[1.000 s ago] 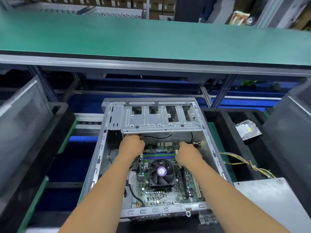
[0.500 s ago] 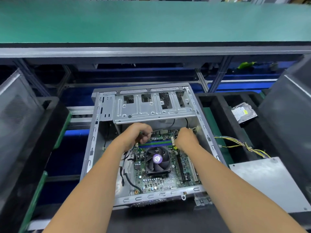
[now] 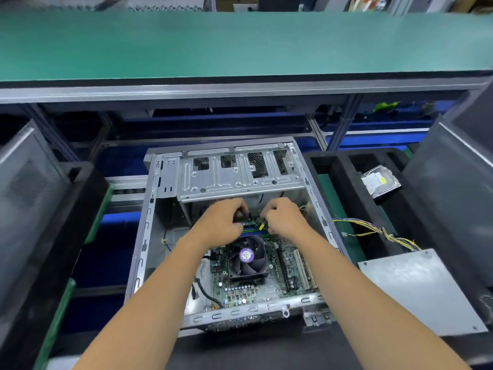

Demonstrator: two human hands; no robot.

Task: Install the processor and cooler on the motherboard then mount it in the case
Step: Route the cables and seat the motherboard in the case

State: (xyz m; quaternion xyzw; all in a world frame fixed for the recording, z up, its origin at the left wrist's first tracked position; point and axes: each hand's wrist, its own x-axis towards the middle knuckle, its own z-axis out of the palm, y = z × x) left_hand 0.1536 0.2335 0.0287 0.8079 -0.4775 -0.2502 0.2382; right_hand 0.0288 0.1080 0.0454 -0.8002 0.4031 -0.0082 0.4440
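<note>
a: where's the motherboard [image 3: 266,276] right now?

b: already lying flat inside the open case [image 3: 149,236], toward its near right side. the cooler [image 3: 246,259], a dark fan with a purple centre label, sits on it, so the processor is presumably underneath, though i can't see it.

a: so the first half looks done?

b: i'd judge so. what's left seems to be connecting and fastening. whether the board is screwed down, i can't tell.

a: and the hands?

b: both are at the far edge of the board, just below the metal drive bracket [image 3: 240,177]. the left hand [image 3: 222,222] has its fingers curled around something small and dark, likely a plug. the right hand [image 3: 285,218] is curled too, pinching near a small yellow bit, probably a wire end; the exact item is too small to name.

a: anything else around?

b: a bundle of yellow and black cables [image 3: 381,232] trails out over the case's right wall, and a hard drive [image 3: 380,181] lies in a black tray [image 3: 336,166] at far right.
</note>
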